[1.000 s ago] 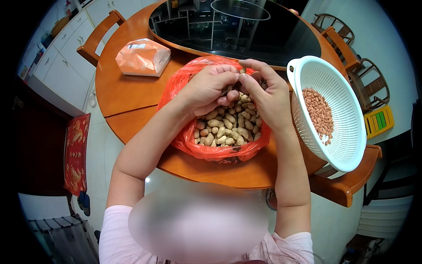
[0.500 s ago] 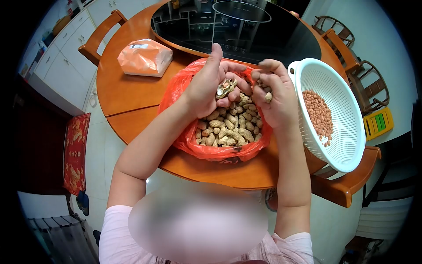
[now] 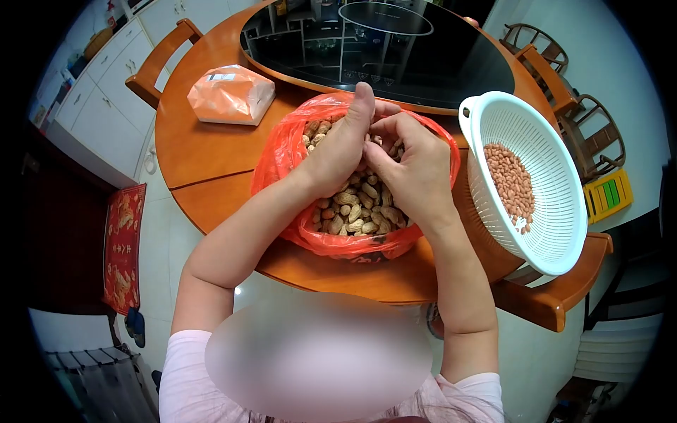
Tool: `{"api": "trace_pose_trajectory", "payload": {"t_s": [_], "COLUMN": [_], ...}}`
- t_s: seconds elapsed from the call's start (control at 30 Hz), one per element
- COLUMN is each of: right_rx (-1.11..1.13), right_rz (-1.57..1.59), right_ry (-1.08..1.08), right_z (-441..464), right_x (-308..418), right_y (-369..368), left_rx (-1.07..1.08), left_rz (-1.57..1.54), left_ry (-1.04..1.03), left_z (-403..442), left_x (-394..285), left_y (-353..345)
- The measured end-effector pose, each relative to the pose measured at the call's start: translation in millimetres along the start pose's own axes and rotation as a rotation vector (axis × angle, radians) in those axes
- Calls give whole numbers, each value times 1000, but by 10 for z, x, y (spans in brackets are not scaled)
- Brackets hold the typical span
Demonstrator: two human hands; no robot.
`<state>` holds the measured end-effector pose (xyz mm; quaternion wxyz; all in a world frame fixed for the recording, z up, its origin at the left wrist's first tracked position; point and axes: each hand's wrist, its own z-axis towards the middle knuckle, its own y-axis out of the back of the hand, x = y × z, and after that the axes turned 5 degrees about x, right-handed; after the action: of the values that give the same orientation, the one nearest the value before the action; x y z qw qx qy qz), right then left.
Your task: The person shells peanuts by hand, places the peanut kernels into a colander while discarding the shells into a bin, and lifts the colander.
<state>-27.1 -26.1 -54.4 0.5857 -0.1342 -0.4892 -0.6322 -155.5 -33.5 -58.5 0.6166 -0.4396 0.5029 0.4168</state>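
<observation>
Closing in since a moment ago, the right hand [image 3: 417, 170] is meeting the left hand [image 3: 340, 154] above the red bag [image 3: 337, 244]; whether either grip is grasping anything, I cannot tell. Unshelled peanuts [image 3: 361, 207] are lying in the bag on the counter [image 3: 201, 158], and shelled peanuts [image 3: 509, 180] are lying in a white basket [image 3: 570, 185] right of the bag

Looks bright and fairly even over the counter [image 3: 201, 155], with crisp detail around the hands [image 3: 419, 169]. Catches pale highlights on the red plastic bag [image 3: 271, 168] and a small white glint on the tiled floor [image 3: 173, 240]. Mirrors upright lines in the black glass turntable [image 3: 437, 67]. Falls into soft shadow beside the white colander [image 3: 557, 225], near-darkness at left. Curves straight edges, fisheye-fashion, into black corners; smears into a blurred oval [image 3: 317, 359] at bottom centre.
</observation>
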Motion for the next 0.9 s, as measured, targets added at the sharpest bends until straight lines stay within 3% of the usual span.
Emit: {"api": "trace_pose_trajectory", "payload": {"t_s": [0.07,0.27,0.43,0.5,0.53,0.67,0.8,0.9], "right_rx": [-12,-25,-125,-352,-449,-675,-696,-777], "right_rz": [34,111,222,-219,-429,-714,-828,-819], "right_ry": [-16,-27,27,288,372,214,-64,98], "right_z": [-3,-12,-8,39,50,-72,-151,-157], "right_x": [8,-51,65,-74,-1,253,253,175], "right_y": [6,-28,32,201,342,751,965,993], "left_rx": [20,26,69,18,12,-18,-49,-33], "left_rz": [71,-57,-231,-273,-105,421,775,971], "left_ry": [-58,43,8,-3,-65,-267,-350,-373], "left_z": [-2,-28,-1,-25,-23,-2,-21,-50], "left_x": [15,-41,-47,-94,-88,-45,-12,-29], "left_y": [-14,-6,93,98,112,172,215,210]}}
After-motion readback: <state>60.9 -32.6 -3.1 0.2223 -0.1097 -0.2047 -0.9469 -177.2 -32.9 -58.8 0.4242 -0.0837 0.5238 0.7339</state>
